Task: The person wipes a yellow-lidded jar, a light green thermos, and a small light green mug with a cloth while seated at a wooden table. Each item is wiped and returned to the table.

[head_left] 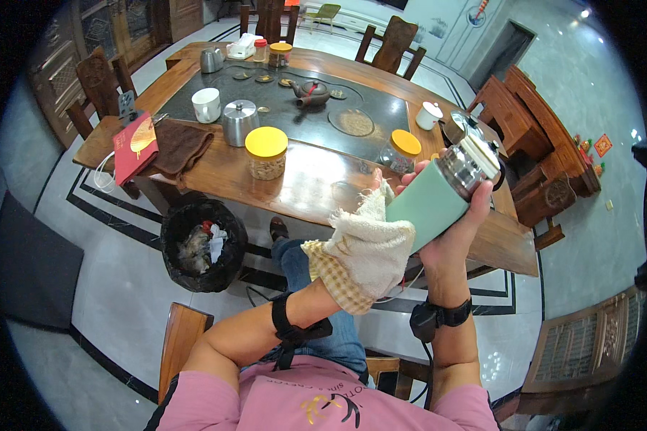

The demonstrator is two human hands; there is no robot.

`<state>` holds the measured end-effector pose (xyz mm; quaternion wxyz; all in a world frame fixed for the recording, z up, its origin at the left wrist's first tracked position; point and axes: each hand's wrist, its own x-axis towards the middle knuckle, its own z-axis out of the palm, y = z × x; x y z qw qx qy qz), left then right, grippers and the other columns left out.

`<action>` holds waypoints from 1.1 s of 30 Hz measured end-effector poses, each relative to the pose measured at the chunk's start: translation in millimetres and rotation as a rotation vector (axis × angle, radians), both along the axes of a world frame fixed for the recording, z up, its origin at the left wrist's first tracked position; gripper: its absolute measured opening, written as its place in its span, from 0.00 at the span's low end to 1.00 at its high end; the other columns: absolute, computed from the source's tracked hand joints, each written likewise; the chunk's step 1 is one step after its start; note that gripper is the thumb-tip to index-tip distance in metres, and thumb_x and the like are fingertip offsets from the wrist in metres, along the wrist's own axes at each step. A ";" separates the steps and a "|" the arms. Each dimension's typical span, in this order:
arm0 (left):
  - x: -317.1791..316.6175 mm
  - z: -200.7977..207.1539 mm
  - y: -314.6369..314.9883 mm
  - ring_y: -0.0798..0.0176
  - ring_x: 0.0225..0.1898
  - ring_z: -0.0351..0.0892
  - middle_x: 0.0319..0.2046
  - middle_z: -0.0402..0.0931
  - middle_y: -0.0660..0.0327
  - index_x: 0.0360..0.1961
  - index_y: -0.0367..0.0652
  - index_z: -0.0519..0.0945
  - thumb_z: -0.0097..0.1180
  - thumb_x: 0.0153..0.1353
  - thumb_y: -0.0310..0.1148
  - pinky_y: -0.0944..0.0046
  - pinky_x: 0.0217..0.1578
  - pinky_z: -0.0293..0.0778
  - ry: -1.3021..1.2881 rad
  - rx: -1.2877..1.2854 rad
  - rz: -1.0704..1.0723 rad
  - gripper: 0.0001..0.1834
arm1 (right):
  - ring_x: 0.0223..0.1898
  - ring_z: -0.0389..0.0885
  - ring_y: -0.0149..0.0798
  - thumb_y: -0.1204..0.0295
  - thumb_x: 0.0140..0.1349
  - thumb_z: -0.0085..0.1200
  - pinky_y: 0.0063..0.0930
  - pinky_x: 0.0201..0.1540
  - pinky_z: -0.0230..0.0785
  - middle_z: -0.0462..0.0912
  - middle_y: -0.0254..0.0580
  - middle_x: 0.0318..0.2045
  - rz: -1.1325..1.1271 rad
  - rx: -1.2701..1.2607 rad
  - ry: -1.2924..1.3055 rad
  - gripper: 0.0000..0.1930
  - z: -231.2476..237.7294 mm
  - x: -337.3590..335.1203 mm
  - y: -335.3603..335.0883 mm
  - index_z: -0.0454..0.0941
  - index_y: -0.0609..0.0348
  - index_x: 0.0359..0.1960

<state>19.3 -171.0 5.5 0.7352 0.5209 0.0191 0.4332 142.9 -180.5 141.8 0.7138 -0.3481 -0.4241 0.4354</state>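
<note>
My right hand [449, 233] has its fingers wrapped tight round the smooth, hard green bottle [428, 205] above the counter [216, 169], while my left hand [363, 251], fingers hidden, presses a soft cloth [370, 248] on it.

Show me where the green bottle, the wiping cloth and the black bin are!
green bottle [428, 205], head view, on its pale green body.
wiping cloth [370, 251], head view, on the cream towel part over the left hand.
black bin [203, 246], head view, inside its open top.
</note>
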 end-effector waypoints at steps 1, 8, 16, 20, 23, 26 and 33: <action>1.1 0.1 0.4 0.57 0.64 0.69 0.63 0.70 0.56 0.66 0.41 0.66 0.55 0.67 0.38 0.58 0.66 0.62 0.003 0.012 0.000 0.29 | 0.43 0.83 0.43 0.28 0.61 0.42 0.42 0.47 0.79 0.80 0.47 0.45 0.028 0.014 -0.028 0.43 -3.5 -2.4 -1.6 0.66 0.56 0.62; 3.7 33.5 22.7 0.58 0.66 0.66 0.64 0.67 0.56 0.69 0.42 0.62 0.53 0.68 0.39 0.59 0.69 0.58 0.040 0.250 0.145 0.31 | 0.57 0.77 0.40 0.33 0.55 0.60 0.38 0.63 0.68 0.77 0.50 0.57 -0.069 0.123 -0.065 0.50 -24.8 -21.3 -25.5 0.63 0.65 0.65; -13.1 57.9 29.6 0.60 0.68 0.63 0.66 0.64 0.56 0.72 0.42 0.57 0.51 0.70 0.40 0.59 0.72 0.53 -0.086 0.393 0.031 0.33 | 0.57 0.75 0.40 0.40 0.45 0.73 0.38 0.63 0.64 0.76 0.49 0.54 -0.155 0.353 -0.512 0.54 -36.5 -23.6 -38.2 0.59 0.66 0.62; -11.3 56.2 13.3 0.59 0.69 0.59 0.68 0.61 0.57 0.73 0.42 0.54 0.51 0.70 0.41 0.59 0.73 0.49 -0.026 0.394 0.176 0.35 | 0.53 0.78 0.36 0.40 0.49 0.70 0.32 0.59 0.67 0.78 0.47 0.52 -0.184 0.206 -0.395 0.51 -32.1 -26.5 -43.1 0.61 0.67 0.62; 2.7 54.6 -1.1 0.57 0.71 0.56 0.69 0.58 0.55 0.73 0.42 0.53 0.48 0.73 0.41 0.58 0.73 0.48 0.149 0.591 0.699 0.33 | 0.52 0.78 0.36 0.44 0.59 0.62 0.31 0.57 0.69 0.78 0.45 0.52 -0.317 0.095 -0.365 0.42 -28.5 -27.9 -43.3 0.66 0.70 0.61; 3.0 43.1 -14.4 0.59 0.70 0.58 0.69 0.59 0.56 0.72 0.41 0.54 0.48 0.73 0.40 0.60 0.72 0.50 0.256 0.651 0.766 0.32 | 0.51 0.77 0.34 0.48 0.62 0.60 0.29 0.57 0.67 0.78 0.44 0.51 -0.263 0.064 -0.337 0.37 -26.1 -26.1 -37.2 0.67 0.69 0.60; -9.5 -9.2 -29.2 0.61 0.67 0.61 0.68 0.61 0.57 0.72 0.41 0.56 0.46 0.74 0.37 0.62 0.69 0.55 0.245 0.257 -0.045 0.29 | 0.45 0.83 0.35 0.39 0.70 0.42 0.30 0.47 0.78 0.83 0.47 0.46 -0.159 -0.040 -0.103 0.34 -11.9 -7.8 -26.8 0.72 0.59 0.57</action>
